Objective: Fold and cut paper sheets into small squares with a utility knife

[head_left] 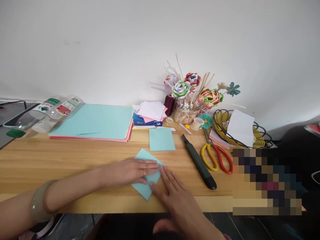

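Observation:
A light blue paper square (143,190) lies turned cornerwise near the table's front edge. My left hand (135,171) rests flat across its middle, fingers stretched to the right; a ring and a bracelet show on this arm. At the paper's right corner, my right hand (175,193) touches its edge with the fingertips, thumb apart and on the sheet. Neither hand is wrapped round anything. Just behind lies another light blue square (162,139). Part of the front sheet is hidden under my left hand.
Large coloured sheets (100,121) and plastic bottles (63,108) lie at the left. A green-black tool (200,163) and scissors (217,156) lie at the right. Behind stand paper flowers (181,89), a blue box (147,120) and a yellow basket (220,120).

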Demonstrator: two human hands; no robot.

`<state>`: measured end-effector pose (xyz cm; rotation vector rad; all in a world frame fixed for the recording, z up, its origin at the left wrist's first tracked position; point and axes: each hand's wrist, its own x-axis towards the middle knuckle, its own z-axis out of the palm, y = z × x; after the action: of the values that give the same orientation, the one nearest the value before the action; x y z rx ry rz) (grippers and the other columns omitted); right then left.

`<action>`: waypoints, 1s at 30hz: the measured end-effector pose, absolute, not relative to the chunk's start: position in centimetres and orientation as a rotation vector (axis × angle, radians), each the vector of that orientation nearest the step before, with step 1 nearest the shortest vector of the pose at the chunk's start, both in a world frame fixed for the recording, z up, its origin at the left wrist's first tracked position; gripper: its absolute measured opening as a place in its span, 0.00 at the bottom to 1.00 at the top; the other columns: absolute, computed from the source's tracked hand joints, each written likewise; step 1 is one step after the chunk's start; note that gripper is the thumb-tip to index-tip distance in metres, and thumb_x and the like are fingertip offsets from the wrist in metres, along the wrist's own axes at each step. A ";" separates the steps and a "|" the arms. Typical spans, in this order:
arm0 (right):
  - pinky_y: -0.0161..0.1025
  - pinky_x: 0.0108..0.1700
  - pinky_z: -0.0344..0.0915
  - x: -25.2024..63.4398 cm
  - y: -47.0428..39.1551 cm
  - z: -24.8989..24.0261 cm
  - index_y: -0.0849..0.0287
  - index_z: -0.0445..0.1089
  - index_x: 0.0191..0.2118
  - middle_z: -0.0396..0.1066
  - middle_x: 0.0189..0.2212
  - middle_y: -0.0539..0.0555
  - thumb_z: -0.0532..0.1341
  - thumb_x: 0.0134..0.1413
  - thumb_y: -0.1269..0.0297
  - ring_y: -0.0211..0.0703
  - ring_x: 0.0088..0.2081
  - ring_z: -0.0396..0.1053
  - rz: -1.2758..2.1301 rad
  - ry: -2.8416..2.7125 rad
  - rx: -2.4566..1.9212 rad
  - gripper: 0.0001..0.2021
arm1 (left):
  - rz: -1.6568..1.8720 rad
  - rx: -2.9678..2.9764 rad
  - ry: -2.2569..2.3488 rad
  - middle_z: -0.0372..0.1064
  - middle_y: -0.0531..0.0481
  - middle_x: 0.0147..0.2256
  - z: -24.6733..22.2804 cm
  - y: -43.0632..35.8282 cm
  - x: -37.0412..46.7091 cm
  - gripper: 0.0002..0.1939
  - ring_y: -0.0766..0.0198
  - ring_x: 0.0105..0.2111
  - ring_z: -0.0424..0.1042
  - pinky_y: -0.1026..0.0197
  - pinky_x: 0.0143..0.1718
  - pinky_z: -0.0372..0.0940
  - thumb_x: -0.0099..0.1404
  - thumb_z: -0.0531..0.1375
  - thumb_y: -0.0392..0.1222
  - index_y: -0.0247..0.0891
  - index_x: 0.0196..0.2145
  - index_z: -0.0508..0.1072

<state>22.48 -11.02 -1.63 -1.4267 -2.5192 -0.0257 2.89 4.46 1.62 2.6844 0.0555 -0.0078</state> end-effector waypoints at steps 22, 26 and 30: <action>0.47 0.48 0.67 31.3 -8.6 1.4 0.65 0.69 0.49 0.72 0.44 0.63 0.48 0.64 0.58 0.50 0.47 0.69 -0.371 -1.890 -1.894 0.20 | -0.175 2.955 -0.023 0.55 0.55 0.62 3.1 5.1 4.2 0.32 0.51 0.66 0.37 0.40 0.64 0.34 0.65 0.59 0.48 0.50 0.64 0.51; 0.53 0.44 0.66 30.7 -7.3 1.5 0.71 0.66 0.52 0.70 0.42 0.68 0.51 0.62 0.58 0.58 0.45 0.67 -0.470 -1.918 -2.085 0.22 | -0.106 2.964 -0.033 0.55 0.52 0.62 2.8 5.1 4.2 0.34 0.51 0.66 0.37 0.41 0.64 0.36 0.64 0.59 0.49 0.47 0.64 0.50; 0.51 0.39 0.65 30.0 -6.2 1.3 0.74 0.68 0.47 0.69 0.35 0.67 0.53 0.60 0.63 0.58 0.39 0.67 -0.538 -1.972 -2.207 0.18 | 0.142 3.021 0.051 0.56 0.46 0.61 1.3 4.2 3.6 0.32 0.52 0.65 0.43 0.41 0.64 0.35 0.65 0.57 0.52 0.42 0.63 0.53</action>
<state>29.98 -6.21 1.25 -2.2070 -1.9722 -0.5384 3.65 4.24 1.30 3.0207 0.0510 0.1423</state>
